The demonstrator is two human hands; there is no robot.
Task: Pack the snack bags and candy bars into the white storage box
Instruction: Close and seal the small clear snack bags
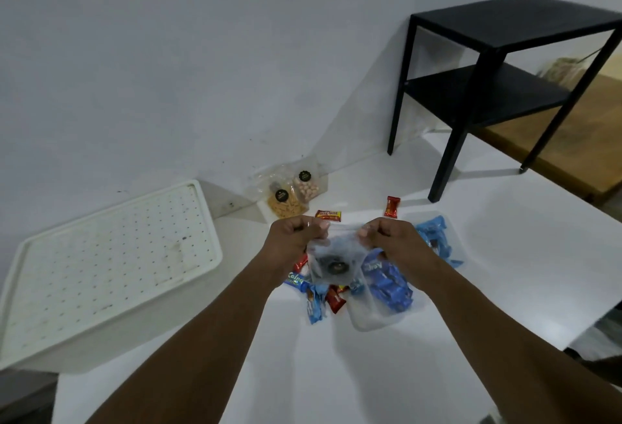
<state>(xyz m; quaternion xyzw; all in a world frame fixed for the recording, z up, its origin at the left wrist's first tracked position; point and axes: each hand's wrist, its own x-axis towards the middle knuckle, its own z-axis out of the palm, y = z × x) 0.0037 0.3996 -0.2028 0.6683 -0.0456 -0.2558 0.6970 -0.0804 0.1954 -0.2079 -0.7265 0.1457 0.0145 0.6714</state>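
Note:
Both hands hold a clear plastic snack bag point(335, 260) by its top corners above the white table. My left hand point(292, 238) pinches its left corner and my right hand point(387, 238) its right corner. The bag hangs over a heap of blue and red candy bars point(323, 299). A clear bag of blue-wrapped snacks point(387, 289) lies just right of the heap, and another blue bag point(436, 238) sits behind my right hand. The white storage box point(101, 268) stands at the left with its dotted bottom facing up.
Two clear bags of nuts point(291, 193) lean at the wall behind. A Beng-Beng bar point(328, 215) and a red candy bar point(392, 206) lie loose on the table point(505, 255). A black two-tier side table point(498, 87) stands at the back right.

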